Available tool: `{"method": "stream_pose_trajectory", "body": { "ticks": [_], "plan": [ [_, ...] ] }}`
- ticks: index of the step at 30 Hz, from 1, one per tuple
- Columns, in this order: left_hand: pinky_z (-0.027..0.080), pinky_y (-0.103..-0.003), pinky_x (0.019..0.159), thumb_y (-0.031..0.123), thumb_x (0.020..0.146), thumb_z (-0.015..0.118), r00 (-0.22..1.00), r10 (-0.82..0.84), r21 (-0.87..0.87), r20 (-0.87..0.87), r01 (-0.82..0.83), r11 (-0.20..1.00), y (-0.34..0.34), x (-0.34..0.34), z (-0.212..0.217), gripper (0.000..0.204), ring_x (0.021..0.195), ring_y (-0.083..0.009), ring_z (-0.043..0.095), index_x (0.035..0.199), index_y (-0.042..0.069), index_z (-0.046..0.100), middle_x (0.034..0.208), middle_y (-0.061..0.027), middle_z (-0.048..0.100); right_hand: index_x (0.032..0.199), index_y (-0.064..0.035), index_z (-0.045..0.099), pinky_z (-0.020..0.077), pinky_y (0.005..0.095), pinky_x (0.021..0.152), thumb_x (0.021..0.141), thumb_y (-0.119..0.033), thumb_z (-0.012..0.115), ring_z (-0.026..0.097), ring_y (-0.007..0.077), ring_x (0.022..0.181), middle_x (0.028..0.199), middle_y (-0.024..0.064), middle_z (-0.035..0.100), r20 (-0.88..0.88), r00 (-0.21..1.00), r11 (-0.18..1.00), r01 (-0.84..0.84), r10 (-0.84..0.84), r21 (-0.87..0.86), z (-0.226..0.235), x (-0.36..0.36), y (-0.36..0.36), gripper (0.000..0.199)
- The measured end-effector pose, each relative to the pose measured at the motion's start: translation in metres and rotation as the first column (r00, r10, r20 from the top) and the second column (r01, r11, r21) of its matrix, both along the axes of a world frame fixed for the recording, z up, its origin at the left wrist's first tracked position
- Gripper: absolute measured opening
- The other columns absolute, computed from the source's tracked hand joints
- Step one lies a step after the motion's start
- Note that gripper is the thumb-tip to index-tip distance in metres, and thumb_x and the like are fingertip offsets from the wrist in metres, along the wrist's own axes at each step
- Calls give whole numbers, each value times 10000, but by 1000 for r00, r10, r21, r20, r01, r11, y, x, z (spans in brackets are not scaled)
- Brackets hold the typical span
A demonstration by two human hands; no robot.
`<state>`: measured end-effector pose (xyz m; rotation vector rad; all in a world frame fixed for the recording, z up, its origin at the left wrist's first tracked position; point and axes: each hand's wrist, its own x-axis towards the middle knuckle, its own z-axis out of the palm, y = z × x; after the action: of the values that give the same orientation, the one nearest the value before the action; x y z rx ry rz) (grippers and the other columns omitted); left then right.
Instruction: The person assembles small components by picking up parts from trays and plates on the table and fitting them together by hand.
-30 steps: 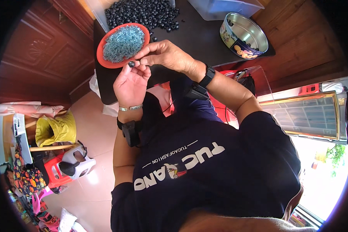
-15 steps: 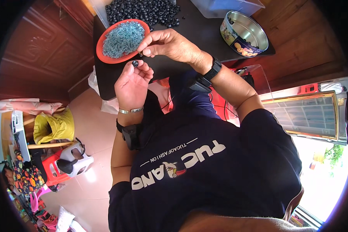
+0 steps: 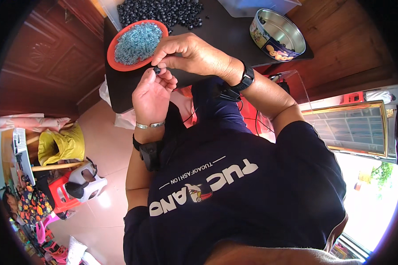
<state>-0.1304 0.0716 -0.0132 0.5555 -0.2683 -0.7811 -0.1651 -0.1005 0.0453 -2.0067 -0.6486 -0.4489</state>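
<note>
A small black bead-like piece (image 3: 157, 70) is pinched between the thumb and fingertips of my left hand (image 3: 151, 99), whose palm faces up. My right hand (image 3: 188, 53) comes down over it from the right, thumb and fingers pressed together right at the piece. Whatever sits between the right fingertips is too small and covered to make out. Just beyond the hands, an orange-red dish (image 3: 112, 56) holds a heap of tiny clear blue pieces (image 3: 138, 43). A spread of loose black pieces (image 3: 161, 12) like the held one lies behind the dish.
The dark tabletop (image 3: 216, 33) carries a round metal tin (image 3: 279, 35) with a few black pieces at the right. A translucent plastic bin (image 3: 256, 6) stands at the back. Left on the floor are a yellow bag (image 3: 62, 145) and stacked red and white stools (image 3: 82, 185).
My right hand has moved slightly down and left, bringing its fingertips against the black piece in my left hand. The left hand has stayed nearly in place.
</note>
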Motion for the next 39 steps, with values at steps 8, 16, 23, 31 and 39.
{"method": "stream_pose_trajectory", "body": {
  "ticks": [8, 16, 23, 31, 39],
  "plan": [
    [443, -331, 768, 221, 933, 460, 1000, 5, 30, 14, -5, 1000, 0, -2, 0, 233, 838, -217, 558, 986, 14, 554, 899, -92, 576, 926, -30, 646, 520, 278, 738, 824, -24, 647, 648, 184, 840, 889, 58, 644, 58, 998, 999, 37, -36, -24, -4, -1, 3, 102],
    [436, -332, 770, 220, 931, 472, 998, 50, 56, 28, -51, 997, 0, -3, 0, 205, 837, -215, 556, 944, 28, 543, 907, -87, 573, 919, -35, 652, 529, 279, 731, 812, -22, 658, 656, 187, 827, 884, 58, 652, 102, 990, 992, 104, -96, -76, -6, -3, 3, 108],
    [437, -334, 776, 234, 932, 471, 1000, 21, 24, -8, -21, 999, 0, -3, 1, 228, 839, -223, 559, 965, 22, 549, 904, -91, 575, 927, -28, 660, 526, 265, 750, 817, -39, 670, 650, 148, 833, 888, 47, 655, -24, 994, 994, 103, -102, 47, -13, -3, 5, 111],
    [458, -350, 773, 221, 938, 458, 999, -11, -24, -32, 11, 1000, 2, -2, -2, 230, 853, -243, 577, 1004, 24, 557, 911, -108, 593, 991, -27, 670, 509, 245, 798, 828, -8, 655, 616, 109, 884, 936, 31, 635, -223, 975, 928, 61, 24, 367, -23, -11, 12, 166],
    [456, -346, 776, 211, 946, 445, 999, -11, -32, 35, 12, 999, 1, -7, 2, 217, 856, -237, 572, 1008, 37, 557, 914, -102, 589, 1015, -17, 666, 499, 247, 814, 855, 3, 614, 611, 119, 894, 950, 42, 637, -231, 970, 843, 64, 73, 534, -33, -15, 14, 170]
  ]
}}
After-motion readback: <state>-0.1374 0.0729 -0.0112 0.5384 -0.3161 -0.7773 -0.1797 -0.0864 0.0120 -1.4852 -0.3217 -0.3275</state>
